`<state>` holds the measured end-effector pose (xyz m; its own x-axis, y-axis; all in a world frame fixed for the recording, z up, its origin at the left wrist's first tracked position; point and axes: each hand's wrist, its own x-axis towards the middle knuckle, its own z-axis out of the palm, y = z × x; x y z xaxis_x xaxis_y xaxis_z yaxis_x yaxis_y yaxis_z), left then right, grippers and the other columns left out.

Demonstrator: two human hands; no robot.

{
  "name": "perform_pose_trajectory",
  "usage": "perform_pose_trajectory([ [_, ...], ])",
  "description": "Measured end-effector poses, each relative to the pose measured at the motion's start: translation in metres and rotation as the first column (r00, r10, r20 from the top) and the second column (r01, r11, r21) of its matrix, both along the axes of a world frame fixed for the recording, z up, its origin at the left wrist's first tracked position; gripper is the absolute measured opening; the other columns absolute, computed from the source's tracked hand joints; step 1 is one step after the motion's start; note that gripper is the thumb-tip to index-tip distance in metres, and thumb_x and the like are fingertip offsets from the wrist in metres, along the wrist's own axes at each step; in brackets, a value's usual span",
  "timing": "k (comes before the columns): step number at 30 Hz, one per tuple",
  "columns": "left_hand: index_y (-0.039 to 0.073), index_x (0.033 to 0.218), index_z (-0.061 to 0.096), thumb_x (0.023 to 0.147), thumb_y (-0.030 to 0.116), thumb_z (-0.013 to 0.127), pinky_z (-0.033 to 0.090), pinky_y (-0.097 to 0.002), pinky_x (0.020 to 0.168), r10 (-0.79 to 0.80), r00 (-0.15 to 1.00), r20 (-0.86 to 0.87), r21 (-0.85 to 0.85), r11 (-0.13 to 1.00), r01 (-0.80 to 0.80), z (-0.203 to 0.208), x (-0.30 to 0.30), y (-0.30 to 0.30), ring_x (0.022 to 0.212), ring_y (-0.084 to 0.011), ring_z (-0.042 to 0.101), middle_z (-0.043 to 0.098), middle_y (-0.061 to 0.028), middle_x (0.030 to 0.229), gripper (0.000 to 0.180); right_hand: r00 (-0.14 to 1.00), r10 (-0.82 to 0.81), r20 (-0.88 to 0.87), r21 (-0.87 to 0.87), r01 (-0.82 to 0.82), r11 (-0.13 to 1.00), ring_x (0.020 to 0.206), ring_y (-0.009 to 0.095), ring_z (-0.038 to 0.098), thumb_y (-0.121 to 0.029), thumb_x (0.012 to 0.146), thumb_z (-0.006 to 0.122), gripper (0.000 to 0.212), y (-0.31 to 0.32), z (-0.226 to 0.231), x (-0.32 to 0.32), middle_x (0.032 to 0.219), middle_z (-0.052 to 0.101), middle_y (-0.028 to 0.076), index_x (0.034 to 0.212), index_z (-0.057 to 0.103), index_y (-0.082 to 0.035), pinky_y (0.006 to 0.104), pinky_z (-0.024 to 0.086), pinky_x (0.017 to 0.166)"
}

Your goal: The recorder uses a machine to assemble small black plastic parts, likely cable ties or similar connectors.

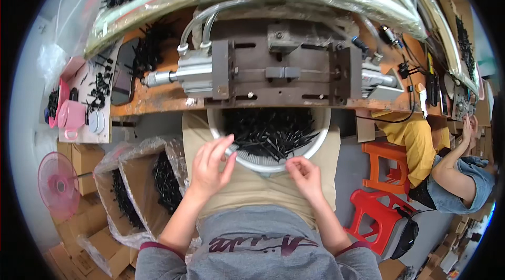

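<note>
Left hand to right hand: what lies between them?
In the head view, the near rim of the white basket lies between the left hand and the right hand, with black parts heaped inside.

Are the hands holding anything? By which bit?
Can't tell: a small grey thing shows at the left hand, and the right hand looks pinched, but any hold is too tiny to see.

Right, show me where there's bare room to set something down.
Grey floor lies bare between the right trouser leg and the red stool; a narrow bench strip is free between the left cylinder and the front edge. Crowded: the white basin, heaped with black parts, and the left side table.
</note>
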<state>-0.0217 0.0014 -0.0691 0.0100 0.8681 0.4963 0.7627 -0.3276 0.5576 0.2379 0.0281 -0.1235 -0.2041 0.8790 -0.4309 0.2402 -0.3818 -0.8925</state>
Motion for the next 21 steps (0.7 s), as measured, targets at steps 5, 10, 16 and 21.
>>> perform_pose_trajectory([
  [5,0.004,0.123,0.053,0.075,-0.003,0.073,0.049,-0.0287,0.055,-0.026,0.997,0.074,0.022,0.999,0.025,0.006,0.009,0.004,0.058,-0.0155,0.056,0.062,-0.0135,0.105,0.053,0.998,0.014,0.062,0.515,-0.044,0.856,0.069,0.01,0.059,-0.002,0.085,0.067,0.007,0.021,0.07,-0.016,0.08,0.066,0.007,0.091,0.068,0.001,0.023,0.047,0.063],
  [10,0.004,0.123,0.053,0.075,-0.003,0.072,0.05,-0.0283,0.052,-0.1,0.988,0.122,0.04,0.995,0.095,0.006,0.023,0.004,0.06,-0.0172,0.061,0.063,-0.0137,0.103,0.052,0.997,-0.026,0.079,0.959,-0.069,0.275,0.066,0.019,0.061,0.008,0.075,0.067,0.013,0.093,0.179,-0.015,0.08,0.068,0.011,0.086,0.067,0.002,0.0261,0.047,0.059],
  [16,0.004,0.123,0.053,0.075,-0.001,0.072,0.05,-0.0284,0.054,-0.135,0.984,0.116,-0.019,0.99,0.138,-0.001,0.035,-0.014,0.059,-0.0147,0.064,0.064,-0.0119,0.102,0.052,0.977,-0.168,0.128,0.988,-0.14,-0.059,0.071,0.017,0.058,-0.001,0.079,0.065,0.015,0.213,0.273,-0.051,0.088,0.067,0.003,0.092,0.066,-0.007,0.0276,0.047,0.064],
  [21,0.003,0.123,0.052,0.074,-0.001,0.072,0.05,-0.0274,0.053,-0.144,0.982,0.125,-0.029,0.988,0.149,-0.002,0.039,-0.019,0.057,-0.0139,0.062,0.064,-0.0126,0.102,0.052,0.438,-0.342,0.831,0.542,-0.777,0.321,0.1,0.03,0.065,-0.001,0.073,0.062,0.033,0.306,0.303,-0.071,0.102,0.069,0.012,0.105,0.067,-0.009,0.0404,0.054,0.082],
])
